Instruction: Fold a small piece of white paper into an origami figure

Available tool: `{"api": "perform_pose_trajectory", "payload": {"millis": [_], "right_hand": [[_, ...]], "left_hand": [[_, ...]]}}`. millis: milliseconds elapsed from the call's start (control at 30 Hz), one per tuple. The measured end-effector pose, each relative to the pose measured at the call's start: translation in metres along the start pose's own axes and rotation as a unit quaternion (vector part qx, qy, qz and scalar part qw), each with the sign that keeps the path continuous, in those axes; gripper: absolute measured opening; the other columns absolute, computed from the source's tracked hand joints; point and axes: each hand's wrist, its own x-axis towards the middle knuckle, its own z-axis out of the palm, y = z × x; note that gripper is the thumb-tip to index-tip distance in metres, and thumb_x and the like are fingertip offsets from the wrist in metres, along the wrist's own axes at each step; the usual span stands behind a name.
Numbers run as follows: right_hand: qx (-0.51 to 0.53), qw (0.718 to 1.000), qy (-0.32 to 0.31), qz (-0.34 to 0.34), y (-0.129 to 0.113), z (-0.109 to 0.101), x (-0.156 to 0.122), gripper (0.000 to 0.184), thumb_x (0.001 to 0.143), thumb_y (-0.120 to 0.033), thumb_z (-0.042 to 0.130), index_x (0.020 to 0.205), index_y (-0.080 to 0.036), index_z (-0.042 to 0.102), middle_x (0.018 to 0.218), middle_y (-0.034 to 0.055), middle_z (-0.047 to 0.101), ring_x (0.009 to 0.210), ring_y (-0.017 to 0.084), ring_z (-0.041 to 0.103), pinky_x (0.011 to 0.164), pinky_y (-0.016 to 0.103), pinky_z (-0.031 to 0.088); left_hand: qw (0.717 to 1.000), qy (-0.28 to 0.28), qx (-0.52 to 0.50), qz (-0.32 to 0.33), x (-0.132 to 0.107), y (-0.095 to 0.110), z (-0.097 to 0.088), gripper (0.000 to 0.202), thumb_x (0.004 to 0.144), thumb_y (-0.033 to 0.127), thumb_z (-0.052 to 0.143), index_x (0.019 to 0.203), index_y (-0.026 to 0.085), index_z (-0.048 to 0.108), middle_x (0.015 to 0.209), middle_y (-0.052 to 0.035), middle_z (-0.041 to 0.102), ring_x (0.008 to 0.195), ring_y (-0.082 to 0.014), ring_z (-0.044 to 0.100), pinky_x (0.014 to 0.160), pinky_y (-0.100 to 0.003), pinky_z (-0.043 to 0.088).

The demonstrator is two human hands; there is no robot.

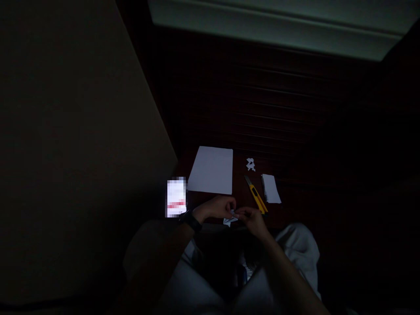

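Observation:
Both hands meet at the near edge of a dark wooden table. My left hand (217, 207), with a black watch on its wrist, has its fingers curled onto a small folded white paper (229, 220). From the other side, my right hand (253, 219) pinches the same paper at its upper right. Its pointed lower corners hang below my fingers, while the upper part is mostly covered. Just beyond my right hand lies a yellow utility knife (256, 194), its blade end pointing away from me.
A stack of white paper sheets (212, 170) lies at the far left of the table. Small folded paper pieces (250, 165) sit to its right, near a stack of narrow paper slips (271, 189). A lit, blurred screen (176, 197) stands at the left. The room is very dark.

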Motion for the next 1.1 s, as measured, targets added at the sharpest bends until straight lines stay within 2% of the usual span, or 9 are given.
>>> {"api": "perform_pose_trajectory", "payload": {"millis": [400, 867, 1100], "right_hand": [[-0.005, 1.000, 0.012, -0.011, -0.002, 0.002, -0.002, 0.021, 0.071, -0.034, 0.062, 0.081, -0.016, 0.066, 0.077, 0.0046, 0.067, 0.071, 0.018, 0.061, 0.063, 0.027, 0.047], [0.000, 1.000, 0.013, -0.004, -0.003, 0.003, -0.001, 0.021, 0.072, -0.035, 0.060, 0.079, -0.016, 0.067, 0.076, 0.0046, 0.068, 0.069, 0.017, 0.062, 0.064, 0.027, 0.046], [-0.007, 1.000, 0.011, -0.014, -0.004, 0.004, -0.002, 0.019, 0.071, -0.033, 0.062, 0.080, -0.017, 0.066, 0.077, 0.0041, 0.068, 0.071, 0.018, 0.062, 0.065, 0.027, 0.047]], "left_hand": [[0.996, 0.057, -0.055, -0.031, -0.006, -0.004, 0.012, 0.029, 0.060, 0.033, 0.067, 0.082, 0.014, 0.062, 0.063, -0.0005, 0.060, 0.055, -0.0107, 0.054, 0.046, -0.017, 0.035], [0.997, 0.049, -0.063, 0.000, -0.003, -0.013, 0.009, 0.024, 0.062, 0.028, 0.066, 0.080, 0.013, 0.062, 0.064, -0.0017, 0.062, 0.058, -0.0113, 0.056, 0.049, -0.017, 0.037], [0.994, 0.053, -0.092, -0.035, -0.004, -0.012, 0.011, 0.035, 0.059, 0.037, 0.069, 0.083, 0.013, 0.061, 0.068, -0.0031, 0.064, 0.059, -0.0130, 0.058, 0.049, -0.019, 0.039]]}}
